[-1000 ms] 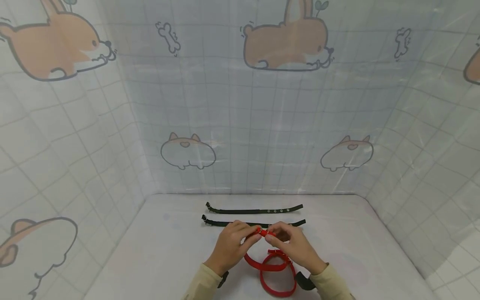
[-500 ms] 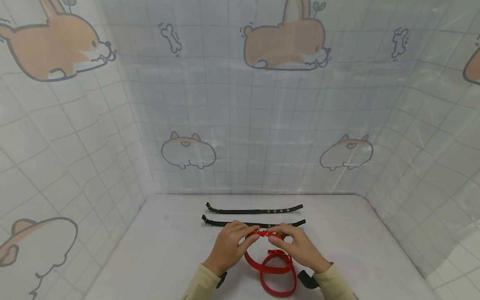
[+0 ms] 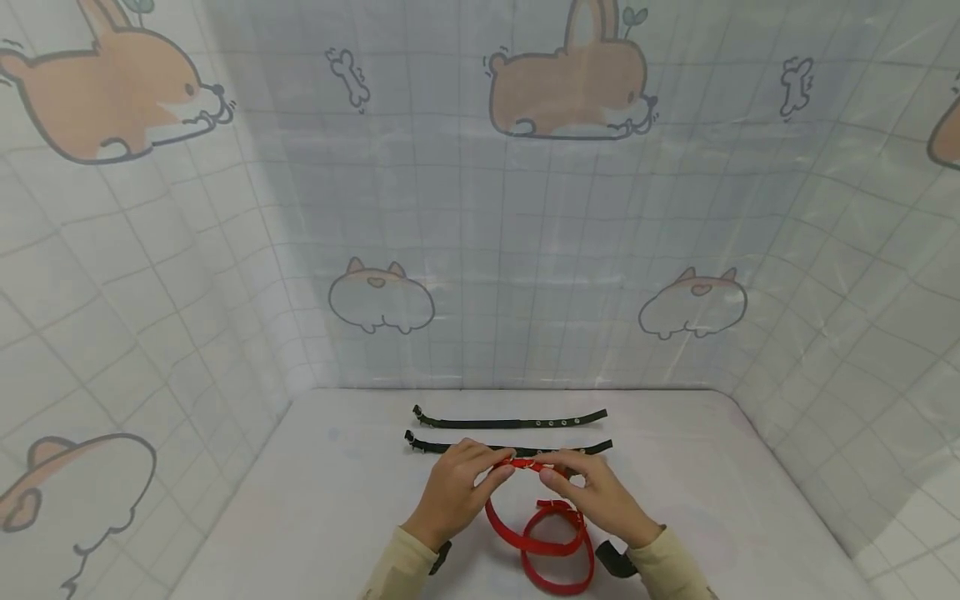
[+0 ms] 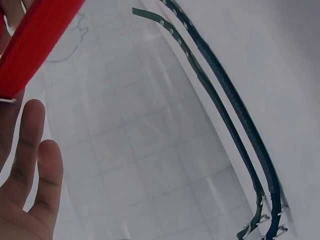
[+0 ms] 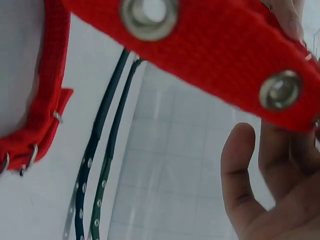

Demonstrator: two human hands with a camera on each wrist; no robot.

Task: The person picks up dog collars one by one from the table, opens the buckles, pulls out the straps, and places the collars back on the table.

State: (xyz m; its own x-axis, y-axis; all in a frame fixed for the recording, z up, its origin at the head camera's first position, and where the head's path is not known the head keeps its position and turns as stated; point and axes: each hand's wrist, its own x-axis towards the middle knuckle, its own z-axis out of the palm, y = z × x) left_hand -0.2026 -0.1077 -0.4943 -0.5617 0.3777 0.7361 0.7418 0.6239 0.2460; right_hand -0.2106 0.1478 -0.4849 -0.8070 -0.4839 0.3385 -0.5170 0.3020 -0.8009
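Note:
Both hands hold up a red collar [image 3: 531,546] bent into a loop, its metal-ringed holes [image 5: 280,90] large in the right wrist view. My left hand [image 3: 452,493] pinches it on one side of the small metal fitting at the top of the loop. On the other side, my right hand [image 3: 606,497] pinches the strap between thumb and fingers. Fingertips hide part of the fitting, so how the strap runs through it cannot be told. Beneath the loop lies a second red collar [image 3: 562,588], fastened into a ring, its metal buckle [image 5: 33,155] showing in the right wrist view.
Two dark green collars lie stretched out behind the hands, a farther one [image 3: 480,424] and a nearer one [image 3: 438,447], buckles at the left. The white table [image 3: 322,500] meets patterned sheet walls [image 3: 540,225] at its back and sides. Black bands [image 3: 617,560] circle the wrists.
My right hand has shifted slightly right and the strap between the hands looks straighter. The loop's lower edge hangs a little nearer to me. The other collars stay put.

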